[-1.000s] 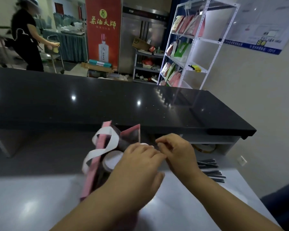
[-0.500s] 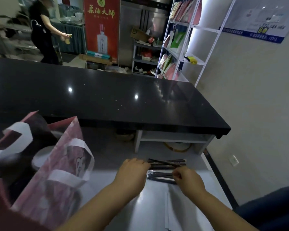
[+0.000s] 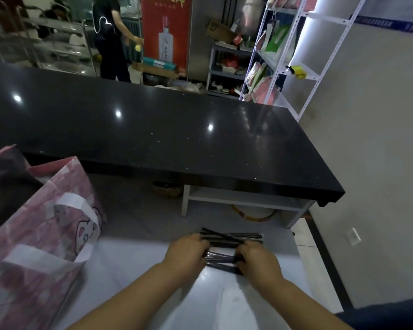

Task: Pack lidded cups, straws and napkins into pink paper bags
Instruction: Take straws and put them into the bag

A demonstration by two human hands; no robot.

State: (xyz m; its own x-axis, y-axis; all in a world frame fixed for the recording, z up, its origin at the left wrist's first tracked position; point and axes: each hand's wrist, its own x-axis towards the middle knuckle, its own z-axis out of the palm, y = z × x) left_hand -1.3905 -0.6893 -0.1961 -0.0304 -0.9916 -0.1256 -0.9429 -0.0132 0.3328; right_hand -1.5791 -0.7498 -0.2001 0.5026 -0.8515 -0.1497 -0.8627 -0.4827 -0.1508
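A: Fingers?
B: Curled tight on the straws [image 3: 224, 242], both sides: left hand [image 3: 188, 254] gripping left ends, right hand [image 3: 258, 260] gripping right ends. Pile flat on white counter [image 3: 134, 270]
A: Bag?
B: Pink paper bag [image 3: 41, 246] well left of left fingers, upright, mouth open. Contents too dark to tell

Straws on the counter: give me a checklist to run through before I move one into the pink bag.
1. Straws in reach: ok, the left hand and right hand touch the pile's ends.
2. One straw singled out: cannot tell, the fingers cover the ends.
3. Bag upright with mouth open: ok, it stands left of the hands.
4. Bag handle off the mouth: ok, it hangs down the front.
5. Cup already inside: cannot tell, the inside is dark.
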